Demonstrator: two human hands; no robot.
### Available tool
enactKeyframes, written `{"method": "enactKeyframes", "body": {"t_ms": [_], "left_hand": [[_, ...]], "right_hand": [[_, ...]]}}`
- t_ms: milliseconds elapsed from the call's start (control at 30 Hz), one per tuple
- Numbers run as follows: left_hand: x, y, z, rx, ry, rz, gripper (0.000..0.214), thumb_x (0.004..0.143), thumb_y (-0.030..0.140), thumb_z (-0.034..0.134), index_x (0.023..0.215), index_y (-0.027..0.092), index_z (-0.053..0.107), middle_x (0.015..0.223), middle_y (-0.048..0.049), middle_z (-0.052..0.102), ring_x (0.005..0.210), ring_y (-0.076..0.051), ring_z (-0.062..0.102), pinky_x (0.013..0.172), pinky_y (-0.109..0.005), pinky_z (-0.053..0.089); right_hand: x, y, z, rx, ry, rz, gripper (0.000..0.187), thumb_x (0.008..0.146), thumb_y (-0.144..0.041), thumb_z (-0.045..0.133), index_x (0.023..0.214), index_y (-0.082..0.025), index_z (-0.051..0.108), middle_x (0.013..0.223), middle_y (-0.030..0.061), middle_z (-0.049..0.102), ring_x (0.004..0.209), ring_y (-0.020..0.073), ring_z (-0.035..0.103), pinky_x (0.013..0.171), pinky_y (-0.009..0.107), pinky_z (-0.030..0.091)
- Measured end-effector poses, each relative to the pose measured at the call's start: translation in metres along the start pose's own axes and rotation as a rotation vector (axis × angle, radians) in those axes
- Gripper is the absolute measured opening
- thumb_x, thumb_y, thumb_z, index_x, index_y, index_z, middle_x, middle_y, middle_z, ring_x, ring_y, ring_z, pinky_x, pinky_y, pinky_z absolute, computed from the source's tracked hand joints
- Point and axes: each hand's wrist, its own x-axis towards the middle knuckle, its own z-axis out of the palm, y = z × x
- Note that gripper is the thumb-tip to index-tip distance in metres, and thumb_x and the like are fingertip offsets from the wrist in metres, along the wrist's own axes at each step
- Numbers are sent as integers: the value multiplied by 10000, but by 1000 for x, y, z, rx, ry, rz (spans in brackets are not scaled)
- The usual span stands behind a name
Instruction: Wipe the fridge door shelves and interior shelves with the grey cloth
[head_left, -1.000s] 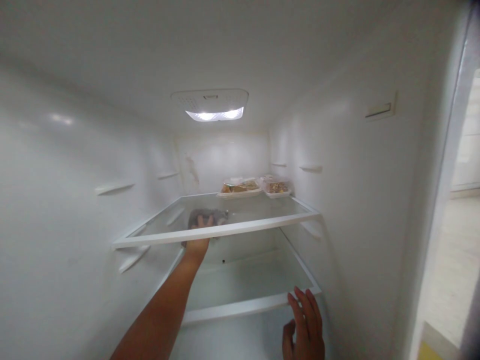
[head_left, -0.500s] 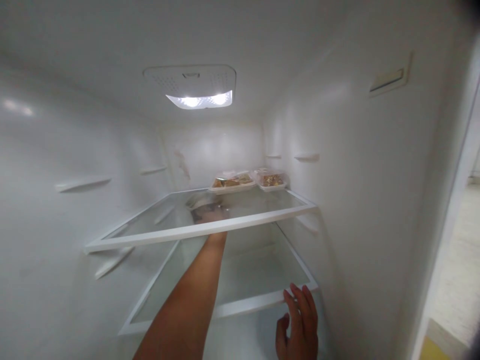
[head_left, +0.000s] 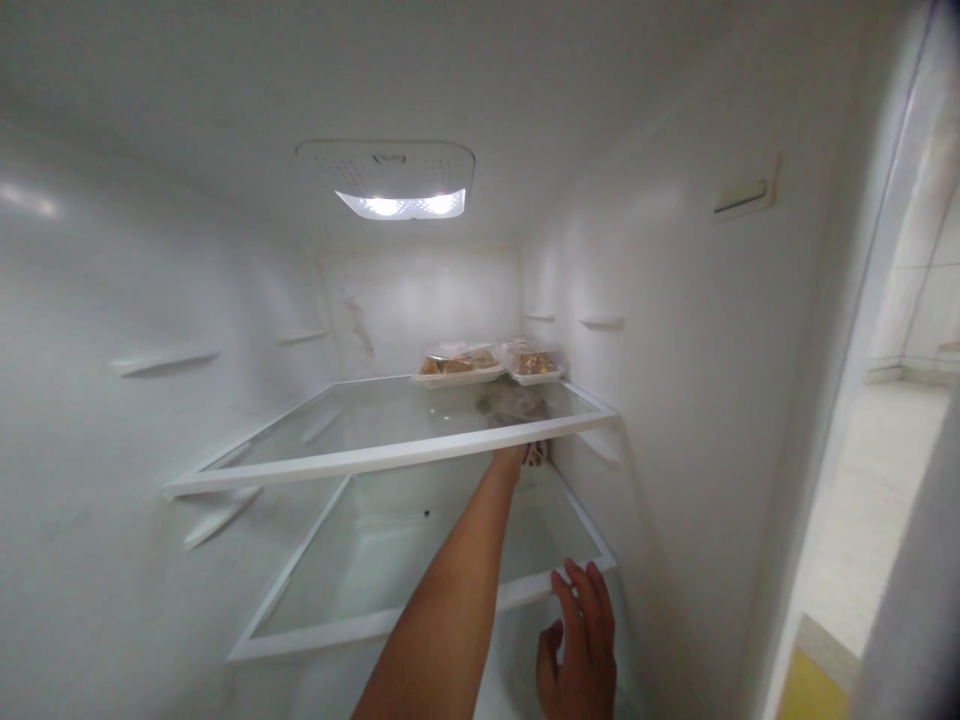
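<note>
My left hand (head_left: 511, 456) reaches deep into a fridge, between the upper glass shelf (head_left: 397, 458) and the lower glass shelf (head_left: 322, 637). It is closed on a crumpled, dark-patterned cloth (head_left: 535, 453) at the back right, over the lower shelf. The upper shelf's white front rim and glass partly cover that hand, so its fingers do not show clearly. At the front right, my right hand (head_left: 579, 640) has its fingertips at the lower shelf's front rim, thumb apart and fingers loosely bent, holding nothing.
Two clear-lidded food trays, the left tray (head_left: 457, 368) and the right tray (head_left: 534, 362), sit at the back of the upper shelf. A lit lamp (head_left: 405, 205) is overhead. Moulded ledges (head_left: 169, 362) jut from the side walls. A small dark spot (head_left: 427, 513) shows on the lower shelf.
My left hand has swept the cloth rightward, from the middle to the back right corner. My right hand stays at the lower rim. The view has shifted slightly.
</note>
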Motion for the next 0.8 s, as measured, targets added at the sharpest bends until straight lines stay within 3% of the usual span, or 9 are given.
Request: {"method": "enactKeyframes", "body": {"t_ms": [100,200,333,500,567,667,800], "left_hand": [[-11,3,9,-88,-81,-55,374,897,485,626,1057,153,692,932,-68,767,873,-189,721,843,-376,595],[-31,8,1,-178,-182,-117,348,823,434,656,1009,147,717,846,-81,789,861,-220,747,857,-366,596],[-76,14,-20,-306,-332,-174,418,755,423,642,1052,138,716,969,-121,803,960,-273,753,945,-430,575],[-129,16,-33,-480,-444,-192,566,794,548,542,1152,138,697,1113,-150,781,1151,-317,696,1077,-514,496],[-144,14,-32,-585,-442,-165,614,819,614,507,1172,149,697,1144,-155,772,1216,-323,661,1110,-532,466],[-158,11,-27,-656,-312,-56,687,811,728,436,1119,188,728,1137,-148,773,1252,-325,634,1114,-546,462],[-167,5,-18,-627,-194,146,759,762,838,369,1058,252,750,1122,-115,777,1247,-331,632,1087,-570,479]], "right_hand": [[1,0,-4,-16,-27,-16,674,802,5,428,1447,-192,429,1426,153,535,1529,310,272,985,515,558],[4,-3,-10,-19,-60,-4,731,789,18,422,1484,-208,398,1475,135,506,1539,290,256,1006,496,560],[9,-10,-19,5,-113,47,809,770,27,413,1534,-228,341,1542,100,465,1547,269,248,1045,483,548],[18,-15,-34,60,-155,70,824,748,19,416,1526,-250,373,1578,66,448,1518,254,331,1083,457,528],[23,-17,-40,99,-121,105,772,777,0,420,1509,-246,398,1536,80,502,1453,255,442,1061,446,539],[33,-24,-54,141,0,194,662,854,-64,428,1494,-233,415,1426,112,600,1290,253,602,985,438,572],[61,-35,-71,197,12,229,527,935,-164,452,1458,-224,463,1415,121,613,1312,255,581,1032,460,538]]}}
